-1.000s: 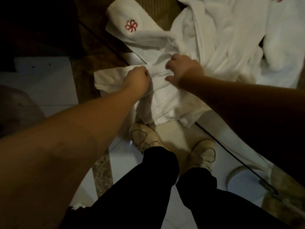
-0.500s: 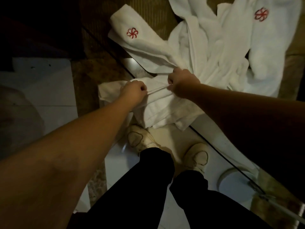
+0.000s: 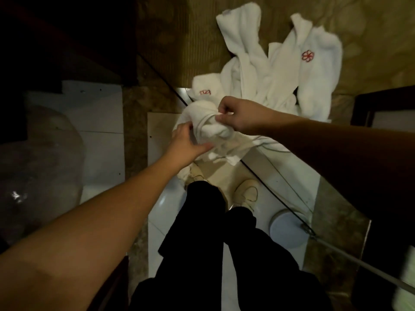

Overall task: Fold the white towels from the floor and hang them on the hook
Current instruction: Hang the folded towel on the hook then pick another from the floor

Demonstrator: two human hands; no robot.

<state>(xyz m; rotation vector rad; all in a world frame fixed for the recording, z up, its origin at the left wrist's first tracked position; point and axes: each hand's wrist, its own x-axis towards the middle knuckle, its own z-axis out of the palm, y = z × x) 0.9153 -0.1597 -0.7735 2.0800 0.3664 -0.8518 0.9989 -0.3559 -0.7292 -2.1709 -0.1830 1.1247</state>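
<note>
A bunched white towel (image 3: 208, 129) hangs lifted above my feet. My right hand (image 3: 238, 115) pinches its upper edge between thumb and fingers. My left hand (image 3: 187, 142) reaches into the towel's lower left side, fingers spread around the cloth with the thumb lying across its front. Behind it on the floor lies a heap of white towels (image 3: 265, 70) with red flower emblems, one emblem (image 3: 306, 56) at the right and a smaller folded piece (image 3: 205, 85) at the left. No hook is in view.
My two light shoes (image 3: 246, 194) and dark trousers stand on white tiles. A glass panel edge (image 3: 251, 173) runs diagonally across the floor. A round white object (image 3: 288, 230) sits at lower right. A dark frame (image 3: 381, 108) stands at right; a pale rounded fixture (image 3: 38, 167) at left.
The towel has been lifted off the floor and bunched up. My right hand rose with its edge, my left hand shifted lower and opened around the cloth. The view tilted back.
</note>
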